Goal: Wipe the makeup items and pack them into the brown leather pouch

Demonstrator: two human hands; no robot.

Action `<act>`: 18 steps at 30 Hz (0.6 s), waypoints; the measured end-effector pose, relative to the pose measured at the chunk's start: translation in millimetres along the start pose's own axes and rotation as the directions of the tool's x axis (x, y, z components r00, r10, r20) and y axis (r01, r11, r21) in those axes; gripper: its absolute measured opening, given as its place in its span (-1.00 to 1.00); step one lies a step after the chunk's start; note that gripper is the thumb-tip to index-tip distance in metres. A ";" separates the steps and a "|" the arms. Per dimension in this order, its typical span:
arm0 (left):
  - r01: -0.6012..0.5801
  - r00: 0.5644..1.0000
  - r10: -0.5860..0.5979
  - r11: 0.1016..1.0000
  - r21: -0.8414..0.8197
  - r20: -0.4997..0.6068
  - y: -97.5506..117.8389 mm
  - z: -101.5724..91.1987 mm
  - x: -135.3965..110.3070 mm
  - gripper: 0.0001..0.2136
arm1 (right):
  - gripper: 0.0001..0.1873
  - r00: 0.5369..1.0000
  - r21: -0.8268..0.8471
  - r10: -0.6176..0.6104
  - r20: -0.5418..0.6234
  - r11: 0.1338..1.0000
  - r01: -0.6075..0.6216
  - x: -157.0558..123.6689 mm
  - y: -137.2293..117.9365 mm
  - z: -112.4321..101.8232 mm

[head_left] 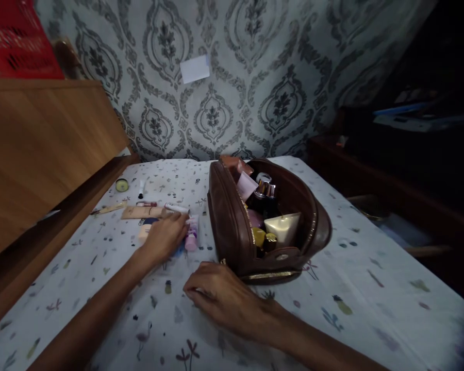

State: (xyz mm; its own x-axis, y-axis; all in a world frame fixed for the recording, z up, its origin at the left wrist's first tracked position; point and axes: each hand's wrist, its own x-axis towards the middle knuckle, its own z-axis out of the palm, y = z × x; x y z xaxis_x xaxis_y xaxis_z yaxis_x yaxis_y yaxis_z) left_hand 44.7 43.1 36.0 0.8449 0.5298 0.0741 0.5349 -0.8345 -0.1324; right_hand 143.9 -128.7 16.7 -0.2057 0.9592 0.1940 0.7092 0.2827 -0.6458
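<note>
My left hand [167, 234] reaches down among a group of cosmetics on the printed cloth, its fingers bent together. Its fingertips touch or nearly touch a purple tube [192, 234]; whatever is under the palm is hidden. Behind the hand lie a white tube [177, 208] and a long beige tube [141, 212]. A beige bottle with a dark cap [145, 231] is partly covered by the wrist. My right hand [220, 291] rests curled on the cloth, against or just in front of a brown zip bag [232, 221], with nothing seen in it. The bag stands unzipped.
Inside the bag are a gold tube [282, 229], a pink tube [246, 185] and several bottles. A round green-topped container [121, 185] and a small white tube with a black cap [141, 189] lie farther back. A wooden panel [50, 165] borders the left side; patterned wallpaper [212, 113] stands behind.
</note>
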 end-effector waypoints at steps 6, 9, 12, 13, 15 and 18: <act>0.062 0.996 -0.066 0.995 -0.073 -0.056 -16.3 1.8 -6.5 -0.71 | -0.79 0.998 0.028 -0.045 -0.044 0.999 0.046 -4.1 10.2 22.6; 0.185 0.978 -0.190 0.980 -0.069 -0.086 -56.3 -8.8 11.6 -0.64 | -0.81 0.991 0.117 -0.053 -0.121 0.991 0.068 -7.5 15.8 29.9; 0.317 0.947 -0.318 0.948 -0.033 -0.037 -103.6 -8.4 31.6 -0.65 | -0.82 0.983 0.187 -0.045 -0.178 0.979 0.078 -8.5 21.8 34.8; 0.340 0.940 -0.340 0.940 -0.020 0.008 -117.6 -4.6 37.0 -0.68 | -0.83 0.980 0.200 -0.047 -0.195 0.976 0.086 -8.5 23.6 36.2; 0.357 0.930 -0.355 0.934 0.000 0.099 -140.3 6.9 45.0 -0.74 | -0.85 0.973 0.215 -0.057 -0.222 0.971 0.106 -8.3 26.5 38.7; 0.311 0.930 -0.304 0.951 0.001 0.208 -160.8 25.4 51.6 -0.76 | -0.85 0.968 0.225 -0.081 -0.240 0.965 0.136 -8.3 28.6 40.4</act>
State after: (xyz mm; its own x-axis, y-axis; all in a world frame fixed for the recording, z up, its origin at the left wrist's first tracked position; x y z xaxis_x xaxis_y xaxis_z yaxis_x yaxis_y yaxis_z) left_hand 2.0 208.5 36.0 0.6211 0.7777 -0.0966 0.7709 -0.6285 -0.1034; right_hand 138.6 -128.4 -33.3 -0.0949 0.9040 0.4169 0.5047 0.4047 -0.7626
